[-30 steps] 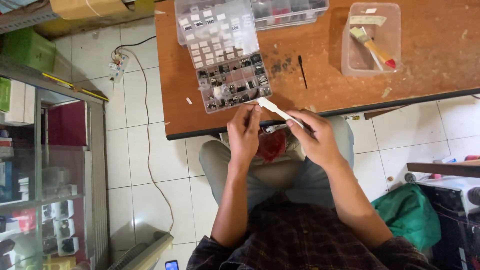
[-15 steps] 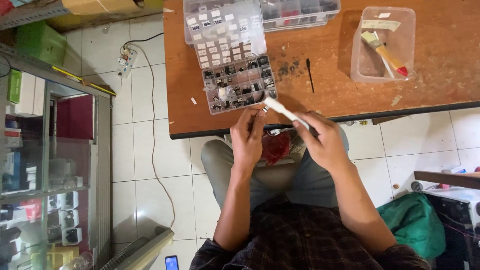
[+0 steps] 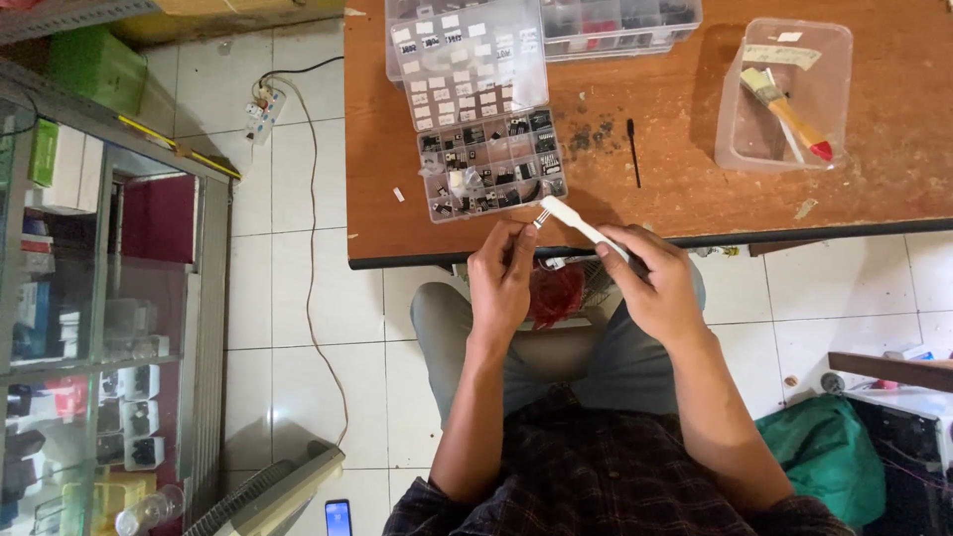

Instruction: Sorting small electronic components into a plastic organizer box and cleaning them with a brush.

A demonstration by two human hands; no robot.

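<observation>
Gripping a white brush (image 3: pixel 576 220), the right hand (image 3: pixel 650 288) faces the pinching left hand (image 3: pixel 501 273).

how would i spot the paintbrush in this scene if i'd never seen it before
Start at the brown wooden table and go to its far right, where a clear plastic tub sits. Inside lies the paintbrush, with pale bristles, a tan handle and a red tip; nothing else nearby has that red end.

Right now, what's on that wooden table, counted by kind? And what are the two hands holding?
Clear compartment organizer boxes: 2
Clear plastic tub holding a paintbrush: 1
Thin black tool: 1
Total: 4
The right hand holds a white brush; the left hand pinches something too small to tell.
</observation>
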